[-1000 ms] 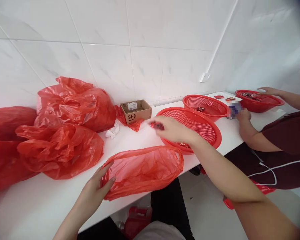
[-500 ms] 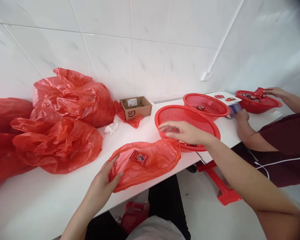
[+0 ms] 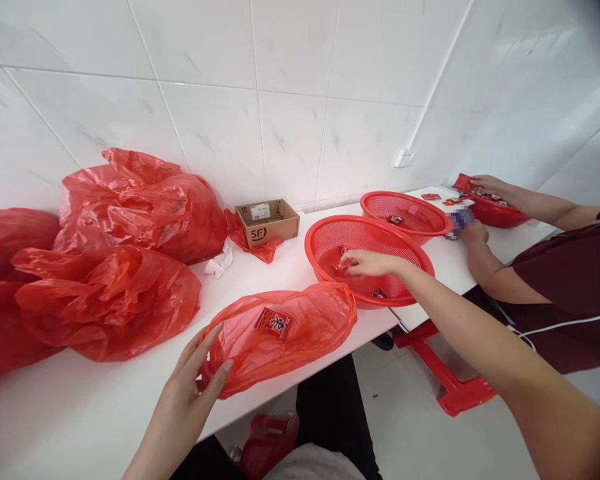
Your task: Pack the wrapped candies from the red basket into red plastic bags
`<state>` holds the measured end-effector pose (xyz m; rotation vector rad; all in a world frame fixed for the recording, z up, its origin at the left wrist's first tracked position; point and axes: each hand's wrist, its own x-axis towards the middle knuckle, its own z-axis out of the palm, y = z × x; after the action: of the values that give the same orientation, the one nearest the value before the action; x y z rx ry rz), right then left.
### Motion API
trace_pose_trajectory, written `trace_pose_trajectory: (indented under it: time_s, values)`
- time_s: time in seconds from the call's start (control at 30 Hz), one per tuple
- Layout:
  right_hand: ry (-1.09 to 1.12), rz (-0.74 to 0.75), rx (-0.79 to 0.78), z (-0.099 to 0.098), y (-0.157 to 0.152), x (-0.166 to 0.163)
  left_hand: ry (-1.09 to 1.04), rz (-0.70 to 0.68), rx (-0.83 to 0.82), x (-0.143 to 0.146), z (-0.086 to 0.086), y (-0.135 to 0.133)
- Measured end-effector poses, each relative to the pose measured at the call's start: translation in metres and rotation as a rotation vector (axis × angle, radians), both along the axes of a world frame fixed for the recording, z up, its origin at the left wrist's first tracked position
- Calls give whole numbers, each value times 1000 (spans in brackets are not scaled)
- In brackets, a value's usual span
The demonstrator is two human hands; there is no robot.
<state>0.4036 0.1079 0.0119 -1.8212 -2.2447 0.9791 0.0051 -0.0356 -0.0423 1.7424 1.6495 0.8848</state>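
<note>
A thin red plastic bag (image 3: 300,357) lies spread wide on the table, with a printed red packet (image 3: 273,323) inside it. My left hand (image 3: 193,383) rests at the bag's left edge, thumb and fingers spread apart and touching the plastic. To the right, my right hand (image 3: 367,263) reaches down into a red perforated plastic basket (image 3: 325,230). Its fingers are pinched at a small red packet (image 3: 347,262), partly covered by the fingertips. Another small dark packet (image 3: 379,293) lies at the basket's near side.
Bulging red plastic bags (image 3: 145,213) crowd the left. Against the wall stands an open cardboard box (image 3: 275,233), with crumpled white paper (image 3: 220,261) beside it. A second red basket (image 3: 405,203) sits farther right. Beyond it, a co-worker's hand (image 3: 487,184) holds a red packet over another basket.
My right hand has lowered deeper into the basket and its fingers have closed at a small packet. My left hand stays by the bag's edge. The camera view has shifted slightly.
</note>
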Motion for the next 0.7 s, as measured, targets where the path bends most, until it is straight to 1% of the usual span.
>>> trace_pose_trajectory:
  time_s: [0.1, 0.13, 0.17, 0.23, 0.3, 0.33, 0.4, 0.47, 0.53, 0.6, 0.67, 0.7]
  values:
    - [583, -85, 0, 21, -5, -9, -13, 26, 11, 0, 1, 1]
    - [717, -106, -19, 27, -9, -14, -15, 33, 19, 0, 1, 3]
    - [809, -109, -43, 31, -13, -21, -13, 39, 26, 0, 1, 4]
    - [898, -54, -111, 37, -24, -37, -6, 47, 32, 1, 0, 7]
    - [912, 41, -201, 34, -34, -57, -10, 46, 21, 2, -1, 10]
    - [899, 88, -258, 30, -39, -68, -19, 44, 17, 3, -2, 11]
    - [833, 159, -372, 16, -47, -91, -46, 34, 14, 5, -2, 12]
    - [712, 192, -424, -4, -51, -112, -71, 21, 11, 7, -1, 11]
    - [590, 192, -411, -24, -53, -129, -89, 16, -4, 9, 0, 10]
    - [526, 183, -394, -39, -53, -143, -99, 16, -18, 11, 1, 9]
    - [527, 171, -352, -45, -54, -154, -105, 11, -23, 12, 1, 8]
    - [539, 168, -289, -44, -55, -157, -109, 8, -21, 13, 1, 7]
